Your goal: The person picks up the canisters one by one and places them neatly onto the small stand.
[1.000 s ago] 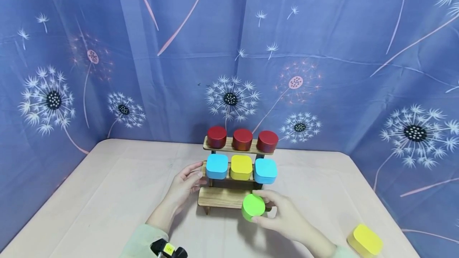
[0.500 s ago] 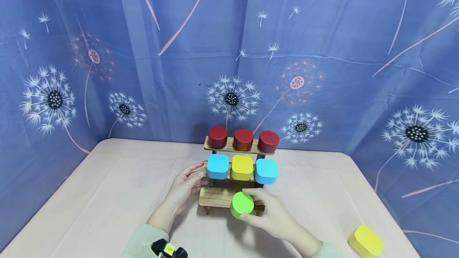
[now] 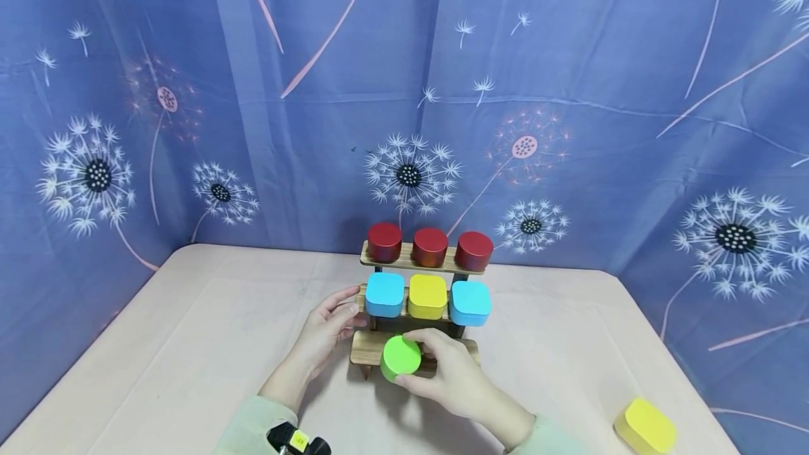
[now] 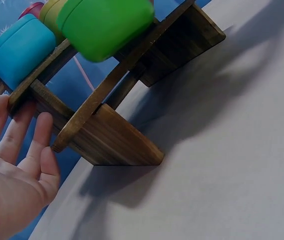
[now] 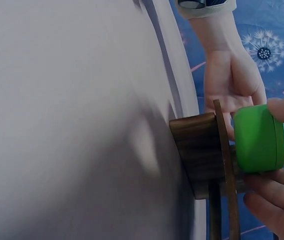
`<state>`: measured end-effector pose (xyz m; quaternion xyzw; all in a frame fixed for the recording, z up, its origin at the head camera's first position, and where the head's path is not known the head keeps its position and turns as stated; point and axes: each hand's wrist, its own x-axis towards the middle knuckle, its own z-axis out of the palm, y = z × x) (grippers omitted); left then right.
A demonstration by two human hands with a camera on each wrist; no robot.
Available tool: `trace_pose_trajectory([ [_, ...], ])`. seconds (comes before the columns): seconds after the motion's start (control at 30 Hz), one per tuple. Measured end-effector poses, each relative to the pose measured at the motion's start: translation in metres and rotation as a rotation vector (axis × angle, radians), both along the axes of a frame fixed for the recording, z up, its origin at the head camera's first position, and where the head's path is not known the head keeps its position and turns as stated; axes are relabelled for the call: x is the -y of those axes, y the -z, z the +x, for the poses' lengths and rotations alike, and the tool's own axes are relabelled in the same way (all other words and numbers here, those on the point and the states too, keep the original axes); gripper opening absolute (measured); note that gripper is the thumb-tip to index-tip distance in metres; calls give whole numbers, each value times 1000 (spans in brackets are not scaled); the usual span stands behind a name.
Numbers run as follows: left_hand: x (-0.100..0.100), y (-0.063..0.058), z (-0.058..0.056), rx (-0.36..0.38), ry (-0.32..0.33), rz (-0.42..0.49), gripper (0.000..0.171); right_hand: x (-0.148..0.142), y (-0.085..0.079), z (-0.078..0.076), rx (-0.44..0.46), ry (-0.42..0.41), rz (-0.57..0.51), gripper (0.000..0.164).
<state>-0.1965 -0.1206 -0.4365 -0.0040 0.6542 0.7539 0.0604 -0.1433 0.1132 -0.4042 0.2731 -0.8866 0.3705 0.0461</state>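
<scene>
A small wooden three-tier display stand (image 3: 361,350) stands on the table. My left hand (image 3: 325,325) grips the left end of its middle shelf, with fingers below that shelf in the left wrist view. My right hand (image 3: 451,374) pinches a round green tin (image 3: 401,357) between thumb and fingers. The tin is over the left half of the bottom shelf; in the right wrist view the green tin (image 5: 256,140) appears beside that shelf's top face, and whether it touches is unclear. On the middle shelf sit a blue tin (image 3: 385,293), a yellow tin (image 3: 428,295) and another blue tin (image 3: 470,302).
Three round red tins (image 3: 430,247) line the top shelf. A lone yellow tin (image 3: 646,427) lies on the pale tabletop (image 3: 562,343) at the front right. Behind and at both sides hangs a blue dandelion-print cloth (image 3: 303,160).
My right hand has carried the green tin leftward along the bottom shelf, from its right part to its left half. The left hand has kept its hold on the stand.
</scene>
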Motion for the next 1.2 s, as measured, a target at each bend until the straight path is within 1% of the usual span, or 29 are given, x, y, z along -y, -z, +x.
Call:
trace_pose_trajectory([
  [0.2, 1, 0, 1, 6, 7, 4, 45, 10, 0, -3, -32, 3, 21, 48],
  [0.43, 0, 1, 0, 6, 7, 16, 44, 14, 4, -5, -60, -13, 79, 44],
  [0.53, 0, 1, 0, 7, 6, 13, 44, 13, 4, -4, -73, -13, 74, 46],
  [0.67, 0, 1, 0, 9, 8, 6, 45, 10, 4, -2, -113, -8, 65, 49],
  [0.73, 1, 0, 1, 8, 8, 3, 45, 9, 4, -2, -132, -8, 69, 48],
  [0.87, 1, 0, 1, 11, 7, 3, 45, 8, 4, -1, -140, -11, 64, 43],
  [1.0, 1, 1, 0, 14, 3, 10, 44, 10, 6, -2, -147, 22, 58, 40],
  [1.13, 0, 1, 0, 12, -4, 14, 44, 11, 8, -2, -140, 62, 45, 41],
  [1.2, 0, 1, 0, 11, -7, 15, 44, 10, 9, -1, -130, 68, 29, 42],
])
